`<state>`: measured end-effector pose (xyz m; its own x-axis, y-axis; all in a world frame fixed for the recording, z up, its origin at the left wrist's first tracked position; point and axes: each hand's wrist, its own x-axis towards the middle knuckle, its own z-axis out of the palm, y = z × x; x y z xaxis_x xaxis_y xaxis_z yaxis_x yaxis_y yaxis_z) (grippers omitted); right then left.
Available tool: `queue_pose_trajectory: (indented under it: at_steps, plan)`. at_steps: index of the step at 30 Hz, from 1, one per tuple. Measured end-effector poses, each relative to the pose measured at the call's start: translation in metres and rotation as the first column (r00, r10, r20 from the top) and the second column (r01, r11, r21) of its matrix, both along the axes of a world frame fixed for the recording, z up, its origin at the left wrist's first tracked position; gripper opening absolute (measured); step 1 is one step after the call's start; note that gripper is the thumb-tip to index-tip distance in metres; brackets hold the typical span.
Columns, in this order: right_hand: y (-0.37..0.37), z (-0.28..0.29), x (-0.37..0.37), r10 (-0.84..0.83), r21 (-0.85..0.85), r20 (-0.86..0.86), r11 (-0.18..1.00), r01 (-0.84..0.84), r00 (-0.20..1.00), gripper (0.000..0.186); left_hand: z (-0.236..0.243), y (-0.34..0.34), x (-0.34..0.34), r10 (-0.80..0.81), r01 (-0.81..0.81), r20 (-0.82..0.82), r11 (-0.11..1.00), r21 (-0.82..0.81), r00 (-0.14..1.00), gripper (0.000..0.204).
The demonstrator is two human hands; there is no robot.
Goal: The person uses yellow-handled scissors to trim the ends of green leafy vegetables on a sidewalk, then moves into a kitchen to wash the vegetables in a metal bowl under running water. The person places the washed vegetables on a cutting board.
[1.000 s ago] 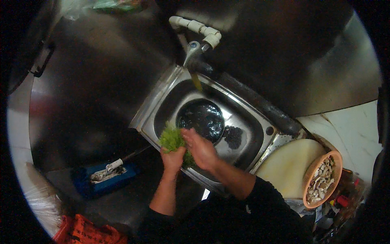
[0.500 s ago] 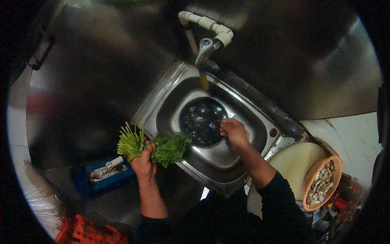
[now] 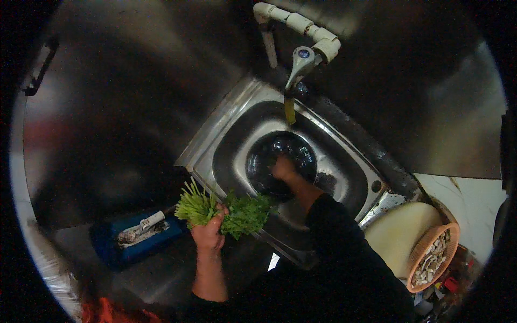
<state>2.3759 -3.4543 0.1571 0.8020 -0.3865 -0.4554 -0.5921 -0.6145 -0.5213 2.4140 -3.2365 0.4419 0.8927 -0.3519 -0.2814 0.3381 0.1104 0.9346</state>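
My left hand is closed round a bunch of leafy green herbs, holding it by the stems at the sink's near left edge. The pale cut stem ends point left and the feathery leaves lie to the right, over the rim. My right hand reaches into a dark, shiny round area in the middle of the steel sink. It looks like water, though I cannot tell whether a bowl holds it. The right fingers are blurred and partly lost in the dark.
A grey tap on white pipes stands over the sink. To the right are a pale round board and an orange basket of whitish sliced pieces. A blue box with a white-handled tool lies left.
My right hand has moved from the right edge of the dark round area to inside it. The view has shifted slightly; my left hand still grips the herbs.
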Motion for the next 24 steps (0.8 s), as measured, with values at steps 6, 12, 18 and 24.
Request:
queue_pose_trajectory:
  at_steps: [6, 12, 18, 24]
  plan:
    - [0.013, -0.049, 0.014, 0.04, 0.066, 0.145, 0.997, -0.05, 0.989, 0.044, -0.015, -0.001, 0.001, -0.012, 0.018, -0.057, 0.995, 0.103, 0.998, 0.033]
    - [-0.001, -0.009, 0.047, -0.885, 0.864, -0.262, -0.037, 0.503, 0.385, 0.026, -0.015, -0.003, 0.005, -0.04, 0.044, -0.052, 0.996, 0.075, 0.998, 0.033]
    - [-0.011, -0.009, 0.063, -0.732, 0.733, -0.674, -0.646, 0.212, 0.1, 0.009, -0.013, -0.006, 0.003, -0.031, 0.035, -0.063, 0.997, 0.064, 0.998, 0.04]
    - [-0.021, 0.028, 0.025, -0.742, 0.961, -0.174, 0.017, 0.278, 0.647, 0.019, -0.015, -0.001, 0.0, -0.013, 0.023, -0.102, 0.995, 0.095, 0.995, 0.04]
